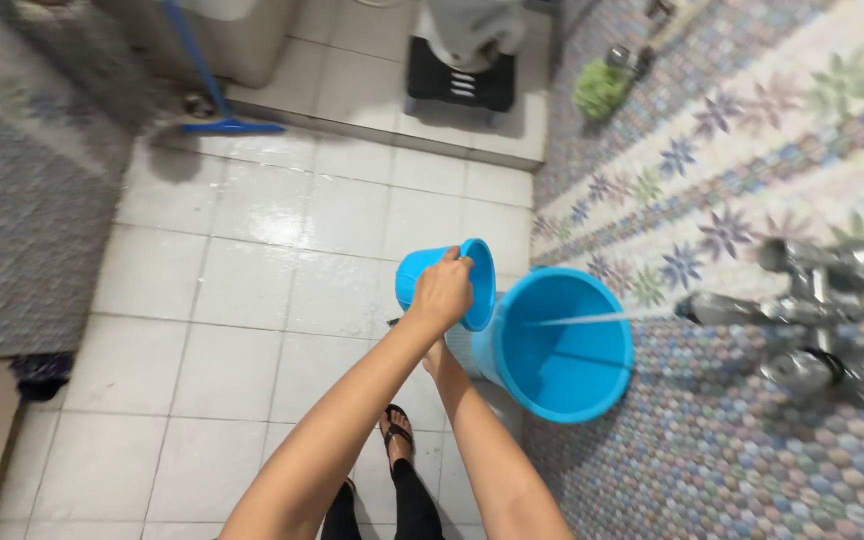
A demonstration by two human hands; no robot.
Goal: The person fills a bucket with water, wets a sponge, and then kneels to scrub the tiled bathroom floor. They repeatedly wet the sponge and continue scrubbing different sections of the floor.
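My left hand (440,292) grips the rim of a small blue mug (474,282), held tilted just left of a larger blue bucket (564,345). The bucket stands on the white tiled floor against the patterned wall. A thin stream of water (592,319) runs from a metal tap (722,308) into it. My right hand (438,357) reaches to the bucket's left side, below the mug. Most of that hand is hidden behind my left wrist, so its grip is unclear.
Chrome tap fittings (832,320) jut from the flower-patterned wall on the right. A blue floor wiper (224,125) lies at the back left, a black step stool (460,78) at the back, a green scrubber (600,88) beside it. The floor tiles look wet. My sandalled foot (397,430) is below.
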